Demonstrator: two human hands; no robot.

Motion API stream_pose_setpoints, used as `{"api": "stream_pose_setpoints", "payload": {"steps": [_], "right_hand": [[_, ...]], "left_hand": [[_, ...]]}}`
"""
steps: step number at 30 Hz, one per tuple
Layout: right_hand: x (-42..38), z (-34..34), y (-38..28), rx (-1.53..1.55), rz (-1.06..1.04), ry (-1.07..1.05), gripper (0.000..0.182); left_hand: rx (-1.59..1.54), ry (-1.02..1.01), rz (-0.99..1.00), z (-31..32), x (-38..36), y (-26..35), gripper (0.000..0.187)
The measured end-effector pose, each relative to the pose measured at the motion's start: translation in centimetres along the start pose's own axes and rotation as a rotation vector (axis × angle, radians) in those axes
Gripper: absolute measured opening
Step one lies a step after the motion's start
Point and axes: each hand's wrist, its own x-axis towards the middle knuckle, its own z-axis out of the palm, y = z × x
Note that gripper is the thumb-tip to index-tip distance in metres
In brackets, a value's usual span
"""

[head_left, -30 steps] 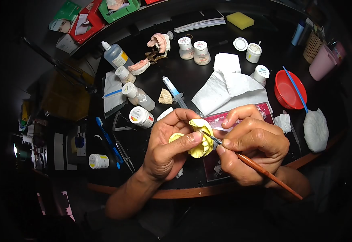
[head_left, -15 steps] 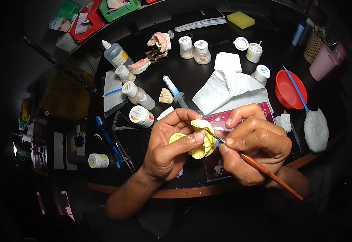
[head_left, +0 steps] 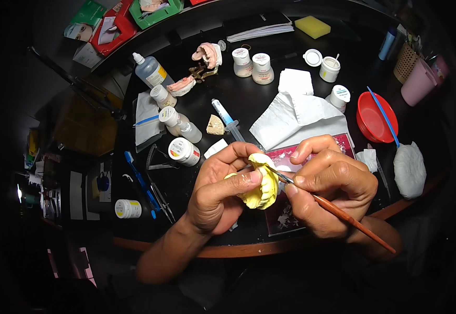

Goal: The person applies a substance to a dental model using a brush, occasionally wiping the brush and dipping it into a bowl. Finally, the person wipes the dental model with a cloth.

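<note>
A yellow dental cast [head_left: 263, 191] with a row of teeth along its edge is pinched between the thumb and fingers of my left hand [head_left: 216, 191]. My right hand [head_left: 335, 186] grips a wooden-handled brush [head_left: 343, 215] like a pen. The brush's dark tip meets the upper right edge of the cast, and its handle slants down to the right. Below both hands lies a dark red tray [head_left: 275, 222] with white scraps on it, partly hidden by the hands and cast.
White cloths [head_left: 301, 118] lie behind the hands. A syringe [head_left: 227, 119], a white jar [head_left: 183, 151] and a toothbrush [head_left: 140, 183] sit to the left. A red bowl [head_left: 363, 123] with a blue stick stands at the right. Pink-and-white denture models [head_left: 207, 55] are farther back.
The cast has turned in my left hand, so its row of teeth shows more. The brush tip has shifted slightly up and left along the cast's edge.
</note>
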Motion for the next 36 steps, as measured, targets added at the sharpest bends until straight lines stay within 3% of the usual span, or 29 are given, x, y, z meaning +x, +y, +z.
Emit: {"api": "stream_pose_setpoints", "payload": {"steps": [36], "right_hand": [[-0.09,-0.15,-0.01,0.032,0.017,-0.004,0.017]], "left_hand": [[0.004,0.003,-0.001,0.08,-0.02,0.17,0.034]]}}
